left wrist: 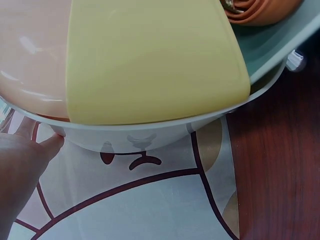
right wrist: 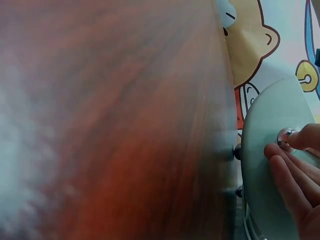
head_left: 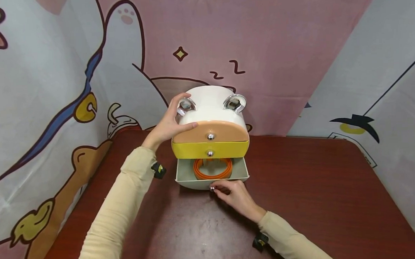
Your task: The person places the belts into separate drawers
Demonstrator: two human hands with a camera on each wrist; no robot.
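Note:
A small white chest of drawers (head_left: 209, 100) with two silver ear-shaped loops stands on the table. My left hand (head_left: 170, 123) rests on its upper left side, fingers extended behind the left silver ear (head_left: 186, 106) and thumb along the front edge. My right hand (head_left: 239, 197) pinches the small silver knob (right wrist: 285, 137) of the pale green bottom drawer (head_left: 185, 183), which stands pulled out. Inside that drawer lies a coiled orange belt (head_left: 197, 170). Above it, the yellow drawer (head_left: 187, 150) and the peach top drawer (head_left: 190, 136) are pushed in.
The dark red-brown wooden table (head_left: 300, 187) extends to both sides of the chest and in front of it. A cloth backdrop (head_left: 260, 57) with cartoon drawings hangs right behind the chest and along the sides. Black straps with small devices sit on both wrists.

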